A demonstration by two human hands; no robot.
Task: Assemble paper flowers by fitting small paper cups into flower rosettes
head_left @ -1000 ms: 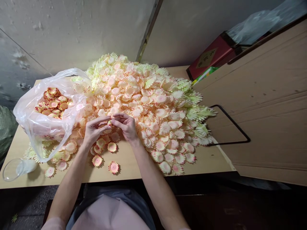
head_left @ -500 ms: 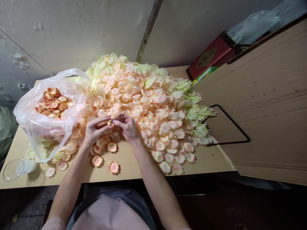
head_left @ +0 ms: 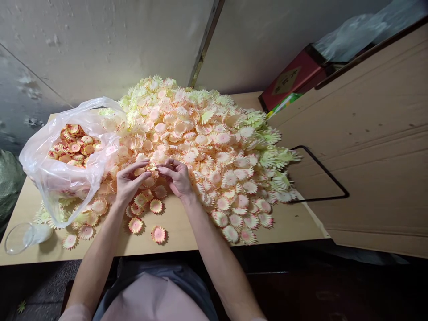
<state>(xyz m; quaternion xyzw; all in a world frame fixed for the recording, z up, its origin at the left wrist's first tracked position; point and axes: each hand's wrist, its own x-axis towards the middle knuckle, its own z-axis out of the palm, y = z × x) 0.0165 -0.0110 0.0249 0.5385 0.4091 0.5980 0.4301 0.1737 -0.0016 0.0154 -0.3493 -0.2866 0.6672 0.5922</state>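
My right hand (head_left: pixel 177 178) pinches a small flower piece (head_left: pixel 153 168) at its fingertips, above the front of a big heap of artificial flower heads (head_left: pixel 200 138). The heap is pale pink, cream and greenish, with fringed petals. Just left of the pinched piece is my left hand (head_left: pixel 129 182), its thumb and fingers apart around a gap. Fine detail of the held piece is too small to make out. Below the hands, several loose pink-centred flower heads (head_left: pixel 158 234) lie flat on the table (head_left: pixel 187 243).
At the left, a white plastic bag (head_left: pixel 40 156) holds darker red-and-yellow flower heads (head_left: pixel 75 145). Near the front left edge, a clear cup (head_left: pixel 20 238) lies on its side. A cardboard sheet (head_left: pixel 368 156) with a black metal loop (head_left: pixel 324 166) flanks the right. Behind it stands a red box (head_left: pixel 290 82).
My left hand has drawn slightly left, its thumb and fingers moving off the small flower piece. My right hand stays nearly in place with the piece. The heap looks the same.
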